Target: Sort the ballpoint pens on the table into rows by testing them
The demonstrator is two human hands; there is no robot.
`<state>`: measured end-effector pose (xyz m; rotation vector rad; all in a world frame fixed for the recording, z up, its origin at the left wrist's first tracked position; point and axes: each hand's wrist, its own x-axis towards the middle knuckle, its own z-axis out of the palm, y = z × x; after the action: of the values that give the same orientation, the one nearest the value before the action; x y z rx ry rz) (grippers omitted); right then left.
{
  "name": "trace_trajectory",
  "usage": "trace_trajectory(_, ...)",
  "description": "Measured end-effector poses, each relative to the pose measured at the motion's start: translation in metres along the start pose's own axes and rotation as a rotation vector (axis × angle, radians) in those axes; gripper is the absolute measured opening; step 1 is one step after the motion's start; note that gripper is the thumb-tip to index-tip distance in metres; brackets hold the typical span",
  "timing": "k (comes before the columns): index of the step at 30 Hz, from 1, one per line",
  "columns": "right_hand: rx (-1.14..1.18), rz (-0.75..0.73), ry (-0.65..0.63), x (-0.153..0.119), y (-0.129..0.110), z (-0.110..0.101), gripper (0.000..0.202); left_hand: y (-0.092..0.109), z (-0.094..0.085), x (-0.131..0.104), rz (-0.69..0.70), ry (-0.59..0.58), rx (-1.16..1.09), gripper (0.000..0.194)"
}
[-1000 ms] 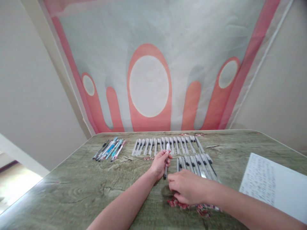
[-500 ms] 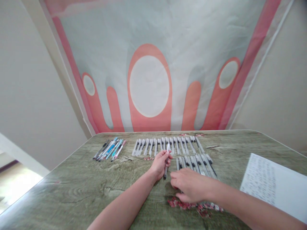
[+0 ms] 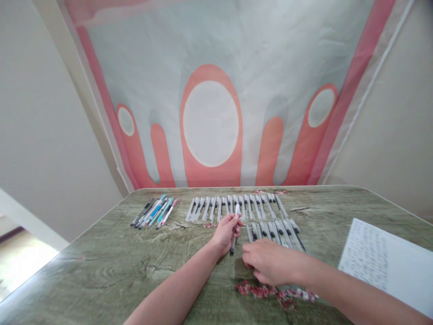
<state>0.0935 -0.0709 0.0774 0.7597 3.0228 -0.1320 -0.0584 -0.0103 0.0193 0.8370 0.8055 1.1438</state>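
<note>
My left hand is closed around a clear-barrelled pen, its whitish end pointing away from me and its dark end toward me. Just to the right, my right hand has its fingers bent together at the near end of the front row of pens. The leftmost pen of that row runs down to these fingertips, which seem to pinch it; the grip itself is hidden. Beyond both hands lies a longer back row of similar clear pens with black parts, set side by side.
A loose bunch of coloured pens, blue, black and pink, lies at the left. At the right rests a white sheet with handwriting. The wood-patterned tabletop has printed pink flowers near my right hand. A printed backdrop stands behind.
My right hand has shifted very slightly to the right. The leftmost pen of the front row now slants a little to the left. My left hand keeps its pen in nearly the same place.
</note>
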Motion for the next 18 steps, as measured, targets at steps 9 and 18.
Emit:
trace_trajectory(9, 0.215, 0.162, 0.179, 0.015, 0.044, -0.038, 0.015, 0.000, -0.001, 0.001, 0.003, -0.007, 0.010, 0.031)
trace_trajectory(18, 0.085, 0.479, 0.213, 0.004, 0.071, -0.026, 0.014, 0.003, 0.001, -0.002, -0.002, 0.000, 0.005, 0.029)
